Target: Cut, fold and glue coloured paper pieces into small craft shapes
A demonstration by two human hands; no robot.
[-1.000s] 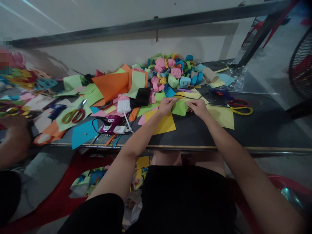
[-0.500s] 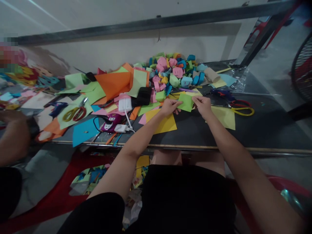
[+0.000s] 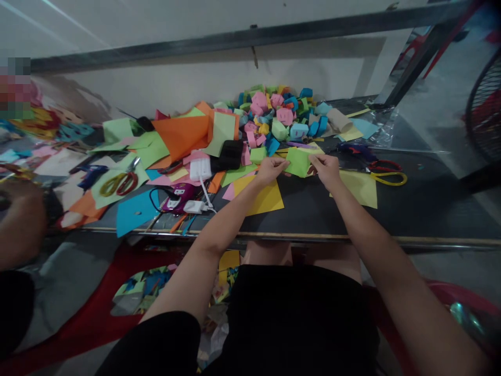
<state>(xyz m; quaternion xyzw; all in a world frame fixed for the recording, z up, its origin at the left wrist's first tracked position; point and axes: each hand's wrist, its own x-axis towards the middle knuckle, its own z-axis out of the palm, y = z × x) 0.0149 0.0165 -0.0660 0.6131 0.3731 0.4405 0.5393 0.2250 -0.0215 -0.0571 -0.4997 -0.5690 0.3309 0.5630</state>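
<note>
A small bright green piece of paper (image 3: 299, 162) is held up between my two hands, just above the dark table (image 3: 313, 219). My left hand (image 3: 272, 170) pinches its left edge. At its right edge, my right hand (image 3: 325, 168) grips it between thumb and fingertips. Under my left hand lies a yellow-orange sheet (image 3: 264, 197), and a pale yellow sheet (image 3: 360, 188) rests beneath my right wrist. Behind the hands rises a heap of small folded paper pieces (image 3: 284, 115) in pink, blue, green and yellow.
To the right lie scissors with red and yellow handles (image 3: 391, 177) and a dark blue glue gun (image 3: 358, 151). On the left are more scissors (image 3: 117, 183), a purple power strip (image 3: 180, 198), a white charger (image 3: 200, 168) and an orange sheet (image 3: 182, 136). Another person's arm (image 3: 23, 219) is at far left.
The green paper has tilted slightly and its surface looks a little bent. My hands have barely moved and keep their hold. The other person's hand at far left has shifted slightly.
</note>
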